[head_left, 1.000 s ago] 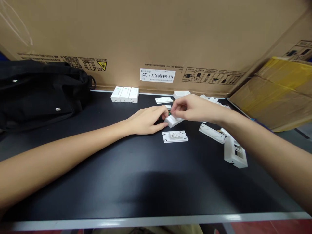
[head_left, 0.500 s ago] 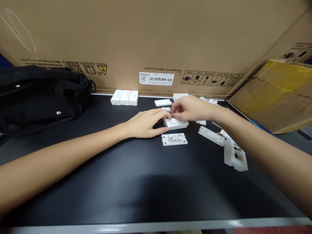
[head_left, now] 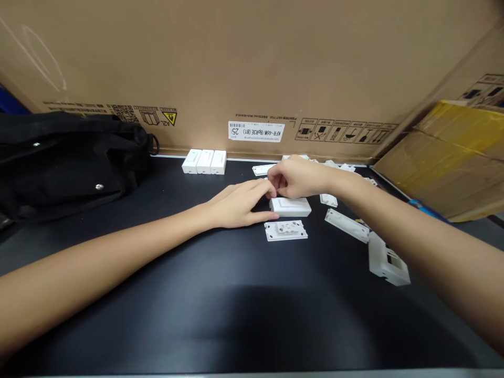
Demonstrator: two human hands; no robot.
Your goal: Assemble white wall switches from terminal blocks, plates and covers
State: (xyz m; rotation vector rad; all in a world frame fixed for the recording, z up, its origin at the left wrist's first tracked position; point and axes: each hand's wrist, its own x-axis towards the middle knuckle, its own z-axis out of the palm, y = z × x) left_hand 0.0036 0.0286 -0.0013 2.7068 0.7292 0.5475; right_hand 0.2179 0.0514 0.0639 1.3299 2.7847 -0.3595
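Observation:
A white rectangular plastic switch box (head_left: 291,207) lies on the black tabletop. My left hand (head_left: 240,203) holds its left end, with the thumb at the near side and bent fingers at the far corner. Over the box's far left edge, my right hand (head_left: 298,177) has its fingers curled in a pinch, close to the left fingertips. Whatever is between those right fingers is hidden. Just nearer to me sits a flat white base plate (head_left: 286,230) with a raised block of parts on it.
Three white switch boxes (head_left: 204,161) stand in a row at the back. White plates (head_left: 346,224) and an open white frame (head_left: 388,261) lie to the right. A black bag (head_left: 71,163) fills the left; large cardboard (head_left: 205,63) stands behind, and a taped carton (head_left: 444,157) is at right.
The view has tilted slightly, so everything sits a little lower. My right hand has moved slightly left along the switch box, showing more of its top. My left hand keeps its hold.

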